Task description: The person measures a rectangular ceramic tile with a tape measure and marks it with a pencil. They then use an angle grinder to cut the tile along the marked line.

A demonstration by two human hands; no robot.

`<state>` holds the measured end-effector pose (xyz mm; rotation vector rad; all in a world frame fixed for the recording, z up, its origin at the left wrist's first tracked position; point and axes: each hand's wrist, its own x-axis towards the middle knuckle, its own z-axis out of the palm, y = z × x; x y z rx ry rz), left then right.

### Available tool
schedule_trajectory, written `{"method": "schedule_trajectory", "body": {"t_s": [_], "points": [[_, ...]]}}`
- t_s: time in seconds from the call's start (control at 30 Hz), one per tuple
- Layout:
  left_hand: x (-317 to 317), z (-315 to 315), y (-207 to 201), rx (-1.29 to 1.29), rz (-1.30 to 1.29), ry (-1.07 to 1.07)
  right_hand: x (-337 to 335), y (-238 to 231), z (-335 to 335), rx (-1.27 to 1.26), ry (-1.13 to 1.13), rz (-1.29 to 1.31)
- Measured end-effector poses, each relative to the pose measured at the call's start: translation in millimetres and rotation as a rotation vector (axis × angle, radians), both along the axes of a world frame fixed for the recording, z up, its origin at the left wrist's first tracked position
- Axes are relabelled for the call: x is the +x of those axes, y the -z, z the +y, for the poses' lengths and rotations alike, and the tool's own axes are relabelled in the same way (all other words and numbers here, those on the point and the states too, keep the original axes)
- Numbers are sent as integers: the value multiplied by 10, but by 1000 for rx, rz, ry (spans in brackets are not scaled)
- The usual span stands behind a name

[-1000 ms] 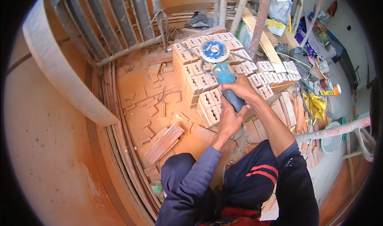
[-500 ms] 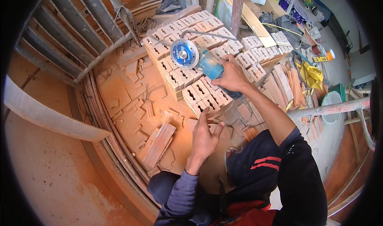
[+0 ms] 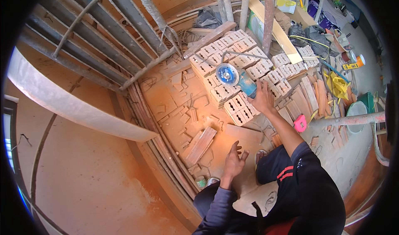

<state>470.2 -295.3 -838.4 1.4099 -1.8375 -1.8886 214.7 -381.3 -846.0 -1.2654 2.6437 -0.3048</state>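
My right hand (image 3: 262, 97) is wrapped round the rear of a blue-green angle grinder (image 3: 247, 85). The grinder rests on or just above a stack of pale bricks with slotted holes (image 3: 219, 94); I cannot tell whether it touches them. Its blue and silver disc (image 3: 227, 74) faces up. In front of my knees, my left hand (image 3: 234, 162) hangs in the air with its fingers apart and nothing in them. A reddish brick piece (image 3: 201, 145) lies on the dusty floor to the left of that hand.
Long pipes (image 3: 160, 152) run along the wall at left, below a curved pale board (image 3: 79, 104). A metal grille (image 3: 99, 35) leans at the far left. To the right are a pink tape measure (image 3: 300, 123), a horizontal pole (image 3: 349, 120) and yellow cloth (image 3: 337, 85).
The view has shifted, so the scene sits further right. My left hand has drawn back from the bricks toward my knees. The right hand keeps its hold on the grinder.
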Motion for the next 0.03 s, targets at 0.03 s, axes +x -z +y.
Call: {"method": "schedule_trajectory", "body": {"t_s": [0.03], "points": [[47, -1, 18, 54, -11, -50, 38, 17, 2, 37, -9, -24]]}}
